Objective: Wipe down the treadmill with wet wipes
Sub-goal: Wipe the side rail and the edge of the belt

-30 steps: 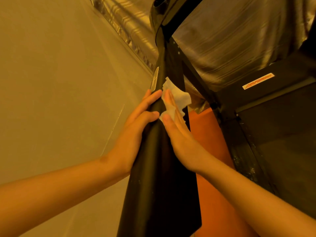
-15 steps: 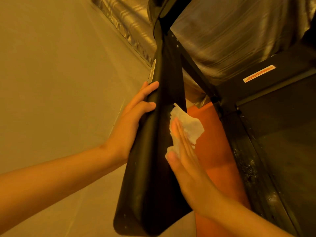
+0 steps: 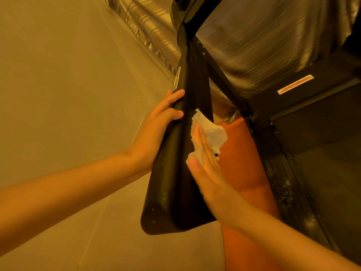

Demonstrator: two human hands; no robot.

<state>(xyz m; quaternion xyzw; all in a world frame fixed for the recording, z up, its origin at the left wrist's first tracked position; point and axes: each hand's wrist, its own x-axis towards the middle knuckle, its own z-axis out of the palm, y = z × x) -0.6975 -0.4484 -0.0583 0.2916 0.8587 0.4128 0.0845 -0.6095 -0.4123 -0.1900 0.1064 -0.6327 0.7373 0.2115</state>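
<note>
White wipe (image 3: 212,132) under flat right hand (image 3: 207,173), left hand (image 3: 156,128) gripping treadmill arm (image 3: 175,192).

Left of my left hand (image 3: 156,126) I see only open floor (image 3: 74,98), so there is passing room on that side. Between my two hands stands the black treadmill upright (image 3: 175,182), blocking any straight crossing. Right of my right hand (image 3: 207,173) a strip of orange surface (image 3: 244,163) lies open, then the treadmill's side rail (image 3: 281,188) closes it. Beyond the fingertips a slanted black brace (image 3: 226,85) narrows the gap.
</note>
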